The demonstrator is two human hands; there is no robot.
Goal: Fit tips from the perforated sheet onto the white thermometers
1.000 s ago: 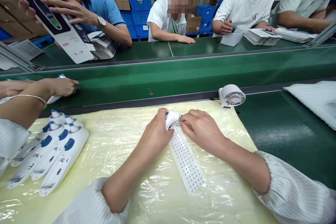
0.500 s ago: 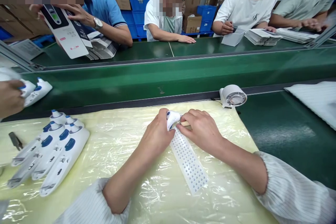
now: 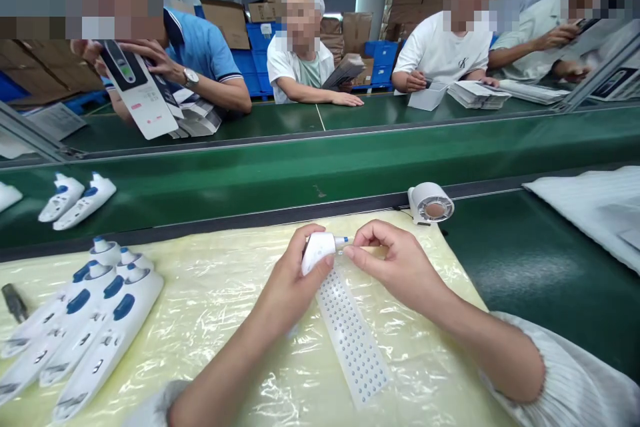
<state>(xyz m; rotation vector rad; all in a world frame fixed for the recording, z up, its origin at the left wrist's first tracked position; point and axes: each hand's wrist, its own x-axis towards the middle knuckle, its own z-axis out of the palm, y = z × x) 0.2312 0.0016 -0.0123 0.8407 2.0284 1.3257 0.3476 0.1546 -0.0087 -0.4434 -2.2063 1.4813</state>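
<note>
My left hand (image 3: pixel 300 273) is closed round a white ear thermometer (image 3: pixel 317 250), whose blue-tipped probe points right. My right hand (image 3: pixel 395 257) pinches a thin pale stick (image 3: pixel 376 251), its fingertips just off the probe's end. A tiny clear piece (image 3: pixel 341 252) shows below the probe; what it is attached to I cannot tell. Beneath both hands a clear strip dotted with small round grey beads (image 3: pixel 353 340) lies on the yellow plastic-covered mat (image 3: pixel 240 347). On the left, several more white thermometers with blue buttons (image 3: pixel 115 340) lie side by side.
A small white fan (image 3: pixel 431 203) stands at the mat's back right corner. White foam sheeting (image 3: pixel 590 197) lies on the right. More thermometers (image 3: pixel 85 201) rest on the green belt (image 3: pixel 240 180) at left. Co-workers across the line handle boxes and papers. A dark tool (image 3: pixel 14 302) lies far left.
The thermometer has turned in my left hand, showing its probe and white side. My right fingers have drawn slightly away from it. A co-worker's hand at far left has gone, leaving thermometers behind.
</note>
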